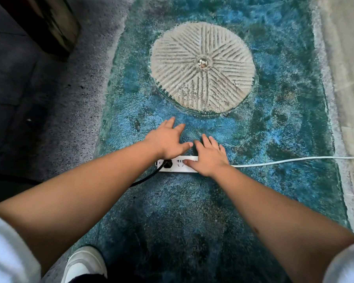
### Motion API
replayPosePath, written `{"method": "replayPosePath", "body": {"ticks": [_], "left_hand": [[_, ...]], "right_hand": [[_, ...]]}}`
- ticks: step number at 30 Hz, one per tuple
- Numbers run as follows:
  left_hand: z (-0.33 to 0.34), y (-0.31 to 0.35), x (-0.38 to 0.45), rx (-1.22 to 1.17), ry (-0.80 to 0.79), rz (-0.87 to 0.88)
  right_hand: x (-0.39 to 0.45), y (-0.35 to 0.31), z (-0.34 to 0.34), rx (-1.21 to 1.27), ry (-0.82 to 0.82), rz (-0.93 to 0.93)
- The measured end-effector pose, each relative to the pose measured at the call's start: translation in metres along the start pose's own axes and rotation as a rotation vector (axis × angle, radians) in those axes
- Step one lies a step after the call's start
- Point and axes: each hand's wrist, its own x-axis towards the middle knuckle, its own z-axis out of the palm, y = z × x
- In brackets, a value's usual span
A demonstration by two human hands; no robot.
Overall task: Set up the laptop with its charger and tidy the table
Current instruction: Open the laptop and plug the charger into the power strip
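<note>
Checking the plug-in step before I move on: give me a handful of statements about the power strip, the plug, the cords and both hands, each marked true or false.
1. A black plug sits in the white power strip. True.
2. The right hand is curled round the black plug. False: it lies with straight fingers on the strip's right part, apart from the plug.
3. The strip's white cord runs off to the right across the blue rug. True.
4. The left hand is open, fingers spread. True.
5. The power strip lies on top of the round grooved stone disc. False: it lies on the rug, nearer the person than the disc.
</note>
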Motion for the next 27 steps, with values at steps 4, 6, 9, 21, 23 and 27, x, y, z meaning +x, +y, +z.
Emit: {"method": "replayPosePath", "body": {"ticks": [4, 6, 9, 21, 23, 27], "left_hand": [[-0.002, -0.001, -0.002, 0.112, 0.088, 0.027], [0.000, -0.002, -0.003, 0.136, 0.106, 0.015], [0.002, -0.006, -0.007, 0.149, 0.120, -0.024], [-0.028, 0.018, -0.090, 0.183, 0.166, -0.036], [-0.050, 0.033, -0.118, 0.167, 0.174, -0.028], [-0.110, 0.069, -0.183, 0.148, 0.172, 0.005]], "right_hand": [[-0.005, 0.001, -0.002, -0.026, 0.066, -0.044], [-0.005, 0.002, -0.006, -0.010, 0.099, -0.035], [-0.004, 0.001, -0.014, 0.041, 0.114, 0.021], [-0.103, -0.002, -0.072, 0.048, 0.074, 0.101], [-0.130, 0.000, -0.097, 0.040, 0.055, 0.121], [-0.189, -0.008, -0.165, 0.033, 0.043, 0.159]]}}
